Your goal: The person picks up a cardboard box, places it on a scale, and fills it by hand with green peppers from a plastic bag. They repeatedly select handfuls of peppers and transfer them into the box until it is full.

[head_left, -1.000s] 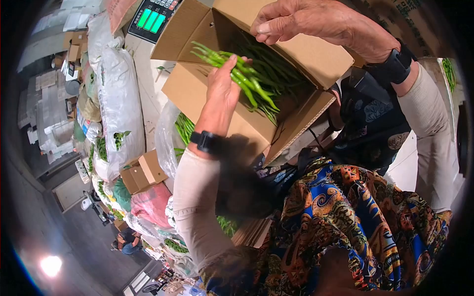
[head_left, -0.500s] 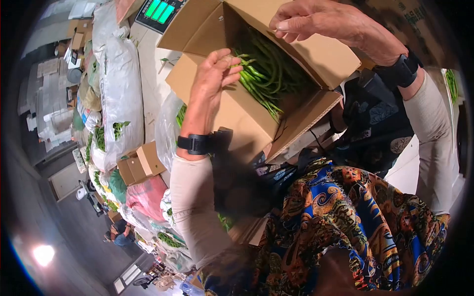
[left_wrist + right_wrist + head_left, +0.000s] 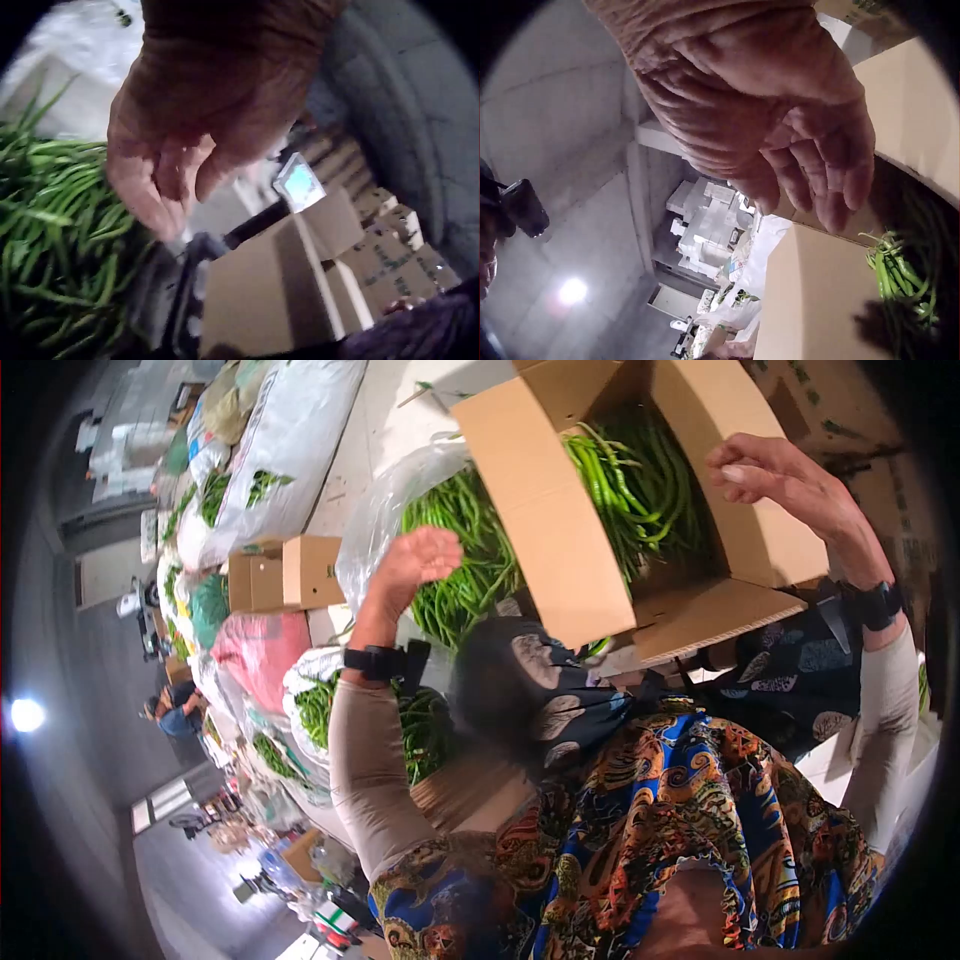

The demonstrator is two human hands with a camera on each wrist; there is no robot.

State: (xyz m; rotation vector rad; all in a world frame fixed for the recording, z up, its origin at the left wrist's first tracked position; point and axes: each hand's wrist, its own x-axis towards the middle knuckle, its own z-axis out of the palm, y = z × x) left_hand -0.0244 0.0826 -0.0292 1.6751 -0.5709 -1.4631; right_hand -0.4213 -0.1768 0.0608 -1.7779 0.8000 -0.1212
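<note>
Long green peppers (image 3: pixel 640 490) lie inside an open cardboard box (image 3: pixel 545 525) in the head view. Left of the box, more peppers (image 3: pixel 455 520) fill a clear plastic bag (image 3: pixel 370 535). The left hand (image 3: pixel 412 565) is over that bag's edge, fingers relaxed, holding nothing; the left wrist view shows this hand (image 3: pixel 202 127) beside the heaped peppers (image 3: pixel 60 225). Above the box's right flap hangs the right hand (image 3: pixel 785 480), its fingers loosely bent and empty. In the right wrist view the hand (image 3: pixel 780 127) is over the box, with peppers (image 3: pixel 900 281) below.
White sacks (image 3: pixel 290 450) stand at the upper left, with a small open carton (image 3: pixel 312 572) and a pink sack (image 3: pixel 262 655) below them. Another bag of peppers (image 3: pixel 315 710) is near the left sleeve. A person (image 3: pixel 180 710) is far off at the left.
The left hand has let go of the pepper bunch, now in the box, and moved from the box to the bag on the left. The head view has shifted; the right hand stays empty near the right flap.
</note>
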